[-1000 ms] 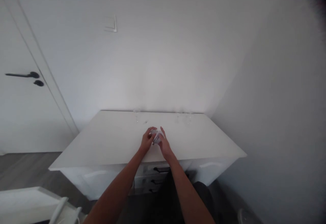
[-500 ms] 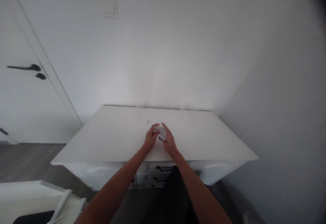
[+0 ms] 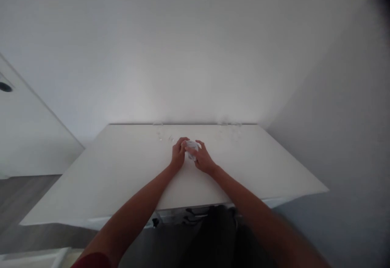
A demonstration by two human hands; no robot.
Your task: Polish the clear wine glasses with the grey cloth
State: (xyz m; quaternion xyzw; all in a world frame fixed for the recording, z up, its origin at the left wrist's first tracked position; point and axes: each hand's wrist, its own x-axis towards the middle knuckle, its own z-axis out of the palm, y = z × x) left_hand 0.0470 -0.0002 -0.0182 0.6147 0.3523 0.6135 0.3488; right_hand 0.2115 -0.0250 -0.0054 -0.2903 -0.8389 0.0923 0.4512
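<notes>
My left hand (image 3: pixel 179 151) and my right hand (image 3: pixel 203 157) meet over the middle of a white dresser top (image 3: pixel 131 170). Between them is a small rounded clear glass (image 3: pixel 191 146) with a whitish look. The left fingers curl around its left side. On the right, my thumb lies across its near side while the fingers wrap the far side. Blur hides whether a cloth or paper is also in my grip, and whether the glass touches the top.
Faint clear glassware (image 3: pixel 158 131) stands at the back left of the top, with a small clear piece (image 3: pixel 171 138) beside it. More clear glasses (image 3: pixel 234 131) are at the back right. Behind is a wall (image 3: pixel 195 56); dark drawer handles (image 3: pixel 195 215) are below. A door (image 3: pixel 27 129) is at left.
The view has come closer to the dresser, and the door's long handle has left the picture. My right hand has turned around the glass, its thumb now across the near side.
</notes>
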